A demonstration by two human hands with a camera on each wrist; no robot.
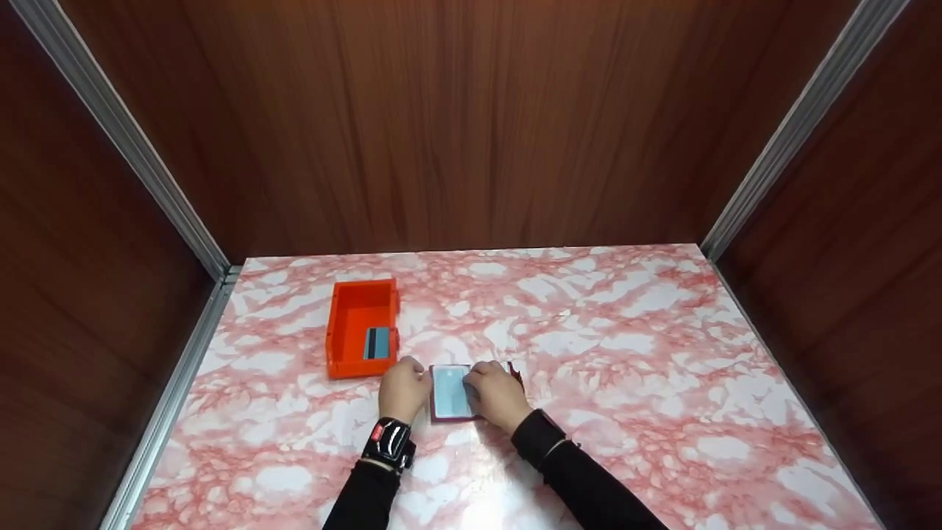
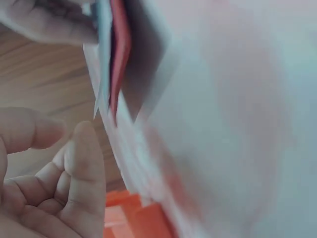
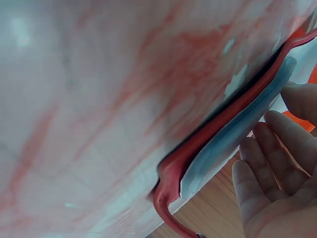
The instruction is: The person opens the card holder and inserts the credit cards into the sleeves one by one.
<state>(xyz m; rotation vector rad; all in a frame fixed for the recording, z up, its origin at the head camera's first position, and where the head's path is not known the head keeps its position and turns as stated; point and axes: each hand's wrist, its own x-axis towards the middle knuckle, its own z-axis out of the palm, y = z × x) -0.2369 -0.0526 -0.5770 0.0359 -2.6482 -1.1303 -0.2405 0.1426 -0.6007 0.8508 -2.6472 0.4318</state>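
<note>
A dark red card holder (image 1: 454, 420) with pale blue clear sleeves (image 1: 450, 390) lies open on the table. My right hand (image 1: 497, 394) is over its right part, thumb and fingertips at the sleeves. In the right wrist view, the red cover (image 3: 213, 126) lies under the bluish sleeves (image 3: 233, 134), and the right hand's fingers (image 3: 252, 183) are loosely bent beside them. My left hand (image 1: 403, 386) is just left of the holder. The left wrist view shows that its thumb and index finger (image 2: 86, 153) are apart, with nothing between them.
An orange bin (image 1: 333, 331) stands left of the card holder, close to the left hand. Inside it lies a blue-grey card (image 1: 383, 343) with a dark stripe. The pink and white marbled table (image 1: 625, 353) has wood-grain walls (image 1: 471, 132) at the back and sides.
</note>
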